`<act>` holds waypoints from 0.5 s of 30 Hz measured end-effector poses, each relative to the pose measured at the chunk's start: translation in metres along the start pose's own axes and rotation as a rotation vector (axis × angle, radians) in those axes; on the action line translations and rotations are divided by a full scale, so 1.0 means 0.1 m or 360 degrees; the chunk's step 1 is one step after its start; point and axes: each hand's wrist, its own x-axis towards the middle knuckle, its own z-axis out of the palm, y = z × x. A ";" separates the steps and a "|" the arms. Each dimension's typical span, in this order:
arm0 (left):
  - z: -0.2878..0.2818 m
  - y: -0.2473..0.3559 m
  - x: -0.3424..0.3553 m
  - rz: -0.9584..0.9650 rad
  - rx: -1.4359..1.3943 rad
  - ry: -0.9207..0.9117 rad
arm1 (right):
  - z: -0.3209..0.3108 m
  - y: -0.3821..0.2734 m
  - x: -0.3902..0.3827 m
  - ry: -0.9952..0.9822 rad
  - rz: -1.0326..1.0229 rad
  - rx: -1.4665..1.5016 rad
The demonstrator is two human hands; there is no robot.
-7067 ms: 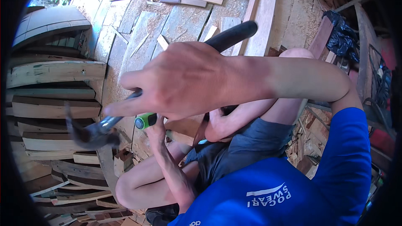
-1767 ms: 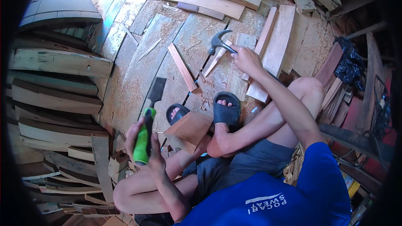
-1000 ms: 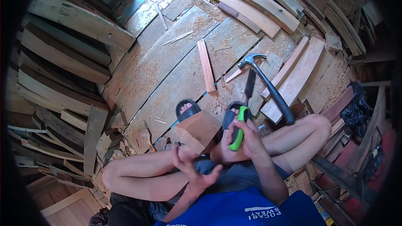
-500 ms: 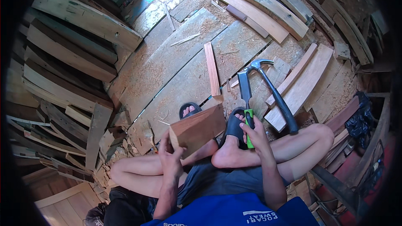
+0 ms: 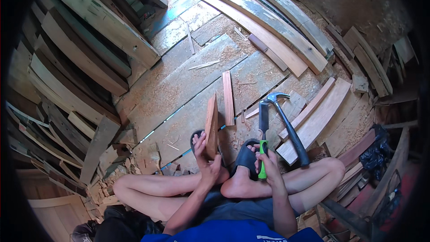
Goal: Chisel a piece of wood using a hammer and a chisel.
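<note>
Left hand [image 5: 207, 161] clamped on wooden board [image 5: 211, 125], stood on edge between sandals, presenting edge. Right hand [image 5: 267, 168] wrapped round green-handled chisel [image 5: 263, 141], just right of board, blade forward. Claw hammer [image 5: 286, 127] beyond chisel, within reach.

Open floor [image 5: 188, 85] lies ahead of the feet, sawdust only. A thin wood strip [image 5: 228, 98] lies just right of the upright board [image 5: 211, 125]. The hammer [image 5: 286, 125] blocks the right; stacked planks [image 5: 76, 71] wall the left.
</note>
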 end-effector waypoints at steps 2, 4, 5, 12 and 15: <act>0.18 0.03 -0.15 -0.0007 0.0001 0.0022 | -0.02 0.00 -0.03 -0.0123 0.0146 0.0131; 0.32 0.06 -0.29 -0.0048 -0.0140 0.0061 | -0.02 -0.01 -0.07 -0.0205 0.0269 0.0197; 0.36 0.06 -0.35 -0.0076 -0.0109 0.0049 | -0.02 -0.01 -0.09 -0.0206 0.0288 0.0128; 0.42 -0.04 -0.58 -0.0237 -0.0189 0.0032 | 0.16 -0.03 -0.24 -0.0175 0.0250 -0.0179; 0.39 -0.05 -0.57 -0.0255 -0.0234 0.0040 | 0.25 -0.12 -0.33 -0.0171 0.0311 -0.0283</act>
